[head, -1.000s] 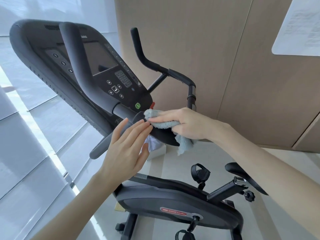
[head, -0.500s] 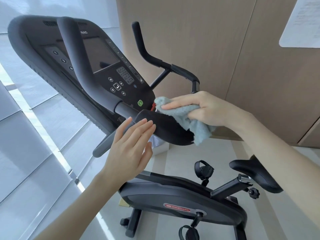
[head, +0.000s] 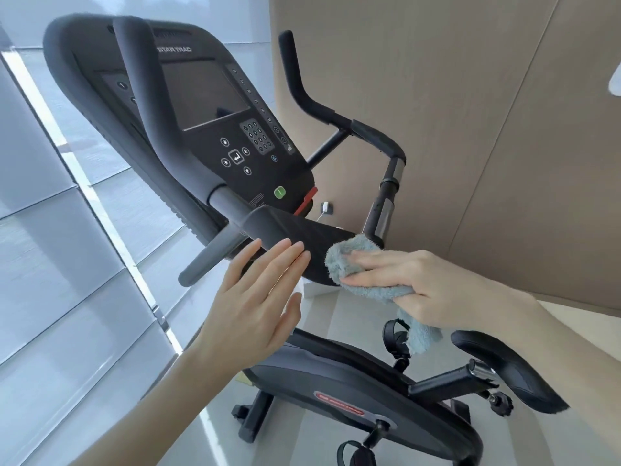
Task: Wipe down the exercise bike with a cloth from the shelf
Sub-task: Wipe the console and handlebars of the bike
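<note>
Cloth (head: 366, 280), fluffy blue-grey microfibre, is being bunched and pressed onto the right end of the exercise bike's (head: 336, 391) black pad (head: 292, 237) by the right hand (head: 437, 290). Fingers and thumb are clamped round it, and a loose tail is being left dangling. Left hand (head: 255, 307) is being held flat at the pad's front edge, fingers straight, gripping nothing. Heads up: the green button (head: 279, 192) and red tab (head: 307, 200) on the smooth console (head: 208, 95) are sitting just above, so they could get bumped by a high swipe.

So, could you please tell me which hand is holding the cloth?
The right hand, pressing the blue-grey cloth on the bike's black pad; the left hand is flat beside it, holding nothing.
</note>
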Tool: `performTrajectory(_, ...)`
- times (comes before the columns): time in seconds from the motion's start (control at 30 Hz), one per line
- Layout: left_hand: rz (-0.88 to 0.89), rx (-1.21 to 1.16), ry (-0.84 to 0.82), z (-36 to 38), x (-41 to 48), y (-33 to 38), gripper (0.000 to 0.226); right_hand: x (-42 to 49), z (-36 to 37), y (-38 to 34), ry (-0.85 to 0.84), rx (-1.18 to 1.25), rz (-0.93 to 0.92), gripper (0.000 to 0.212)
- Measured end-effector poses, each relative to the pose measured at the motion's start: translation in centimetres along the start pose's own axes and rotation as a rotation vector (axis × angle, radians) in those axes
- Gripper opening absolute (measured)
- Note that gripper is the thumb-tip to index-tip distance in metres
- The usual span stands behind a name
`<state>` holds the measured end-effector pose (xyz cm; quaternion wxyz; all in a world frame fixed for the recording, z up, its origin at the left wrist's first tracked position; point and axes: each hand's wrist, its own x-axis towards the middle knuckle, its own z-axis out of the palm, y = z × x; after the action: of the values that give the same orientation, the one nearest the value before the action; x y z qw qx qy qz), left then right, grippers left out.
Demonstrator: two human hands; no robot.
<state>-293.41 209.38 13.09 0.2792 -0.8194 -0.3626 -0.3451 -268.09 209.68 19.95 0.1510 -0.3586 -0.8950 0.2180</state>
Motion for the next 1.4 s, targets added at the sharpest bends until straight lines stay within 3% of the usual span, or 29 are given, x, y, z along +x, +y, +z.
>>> performTrajectory(0.17, -0.077, 0.09, -0.018, 0.2, 0.9, 2.2, 0.035, 1.0, -5.3, 0.1, 0.099, 0.274, 0.011, 0.063)
performTrajectory(0.33, -0.132, 0.185, -0.012, -0.5, 1.5, 3.8, 0.033, 8.5, -5.4, 0.5, 0.016, 0.013, -0.05, 0.061)
performTrajectory(0.47, -0.183, 0.265, -0.052, -0.5, 1.4, 4.9, 0.035, 9.5, -3.0, 2.0, -0.079, -0.074, -0.151, 0.066)
performTrajectory(0.73, -0.301, 0.337, -0.105, 0.4, 1.3, 7.7, 0.042, 2.9, -0.3, 5.5, 0.134, -0.248, -0.451, 0.056)
performTrajectory(0.9, -0.299, 0.36, -0.145, 0.9, 1.7, 8.7, 0.042, 0.3, 0.5, 8.6, 0.154, -0.327, -0.567, 0.054)
performTrajectory(1.0, -0.307, 0.381, -0.147, 0.8, 1.9, 8.9, 0.041, -0.3, -2.5, 8.9, 0.022, 0.074, -0.453, 0.06)
performTrajectory(1.1, -0.328, 0.377, -0.135, 0.9, 2.1, 9.2, 0.04, 1.4, -6.5, 7.4, 0.058, 0.348, -0.355, 0.056)
performTrajectory(1.17, -0.341, 0.37, -0.133, 0.9, 2.2, 9.3, 0.039, 4.3, -7.5, 6.1, 0.065, 0.29, -0.349, 0.052)
performTrajectory(1.3, -0.344, 0.383, -0.146, 0.6, 2.4, 9.3, 0.037, 9.5, -5.1, 5.0, -0.146, 0.074, -0.364, 0.06)
performTrajectory(1.4, -0.347, 0.399, -0.162, 0.6, 2.5, 9.7, 0.038, 9.1, -3.7, 5.9, -0.166, 0.036, -0.369, 0.063)
